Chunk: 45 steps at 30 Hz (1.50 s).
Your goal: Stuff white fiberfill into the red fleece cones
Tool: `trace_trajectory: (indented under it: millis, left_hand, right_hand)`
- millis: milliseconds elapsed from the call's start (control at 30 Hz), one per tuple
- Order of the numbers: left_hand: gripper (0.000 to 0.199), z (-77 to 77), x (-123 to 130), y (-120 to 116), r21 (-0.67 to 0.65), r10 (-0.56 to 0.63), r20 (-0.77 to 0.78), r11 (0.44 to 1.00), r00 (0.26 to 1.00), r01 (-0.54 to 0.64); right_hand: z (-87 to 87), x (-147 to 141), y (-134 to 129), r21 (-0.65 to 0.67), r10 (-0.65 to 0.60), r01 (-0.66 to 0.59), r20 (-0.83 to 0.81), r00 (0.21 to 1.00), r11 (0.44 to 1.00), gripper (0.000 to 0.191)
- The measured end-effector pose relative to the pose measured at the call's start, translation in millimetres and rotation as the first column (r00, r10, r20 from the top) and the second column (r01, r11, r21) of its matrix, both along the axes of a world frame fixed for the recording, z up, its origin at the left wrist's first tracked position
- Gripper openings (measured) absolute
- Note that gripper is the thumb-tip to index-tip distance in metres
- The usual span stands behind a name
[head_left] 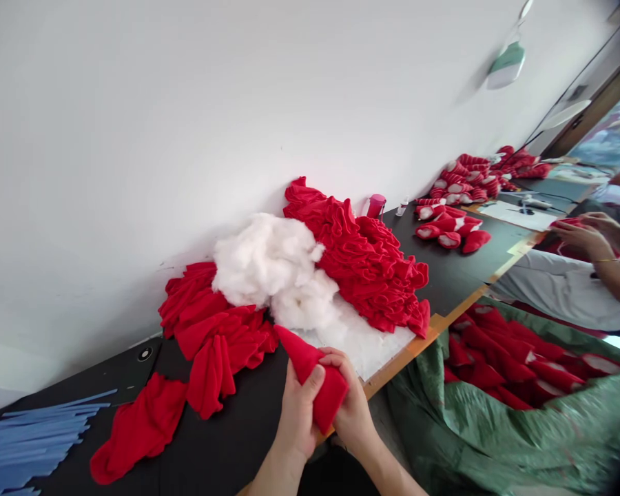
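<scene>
Between my two hands is a red cone-shaped fabric piece (304, 358), its pointed tip aimed up and to the left over the table. My left hand (300, 406) grips its left side, thumb laid across the cloth. My right hand (348, 396) closes round the right side with curled fingers. Just beyond the tip lies a heap of white fluffy stuffing (266, 258). Piles of red fabric pieces flank it, one to the left (211, 331) and a larger one to the right (366, 262). A single red piece (142, 427) lies apart, nearer me.
Blue strips (41, 441) lie at the table's left end. A green sack (521, 441) of red stuffed pieces stands by the table's right edge. Further along are finished-looking red items (452, 227), a pink cup (376, 205) and a co-worker's hands (592, 238) holding red cloth.
</scene>
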<state>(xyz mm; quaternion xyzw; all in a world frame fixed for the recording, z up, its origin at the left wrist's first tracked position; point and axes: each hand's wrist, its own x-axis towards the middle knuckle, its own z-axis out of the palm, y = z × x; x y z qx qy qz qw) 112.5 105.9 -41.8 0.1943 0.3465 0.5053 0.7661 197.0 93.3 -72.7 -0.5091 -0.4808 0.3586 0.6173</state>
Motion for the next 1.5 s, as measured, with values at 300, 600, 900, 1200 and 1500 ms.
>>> trace_trajectory:
  millis: [300, 600, 900, 1200, 1500]
  left_hand:
    - [0.059, -3.8, -3, 3, 0.027, 0.037, -0.038, 0.999, 0.999, -0.036]
    - [0.055, 0.7, 1, -10, 0.149, -0.051, -0.177, 0.986, 0.983, 0.078]
    - [0.05, -4.0, -3, 0, 0.07, -0.063, -0.142, 0.995, 0.988, 0.073]
    - [0.042, 2.4, -3, -9, 0.226, -0.132, -0.219, 0.957, 0.967, 0.182]
    - [0.048, -6.6, -1, -11, 0.181, -0.058, -0.308, 0.976, 0.95, 0.119]
  right_hand:
    - [6.4, 7, 3, -0.059, 0.243, -0.249, -0.086, 0.966, 0.967, 0.029]
    - [6.1, 9, 11, 0.052, -0.072, 0.065, 0.147, 0.987, 0.997, 0.012]
    - [5.3, 11, 11, 0.137, 0.031, -0.066, 0.239, 0.971, 0.988, 0.019]
    - [7.1, 18, 9, 0.124, -0.012, -0.006, 0.142, 0.99, 0.992, 0.018]
    - [0.1, 11, 10, 0.058, -0.084, 0.076, 0.152, 0.985, 0.995, 0.008]
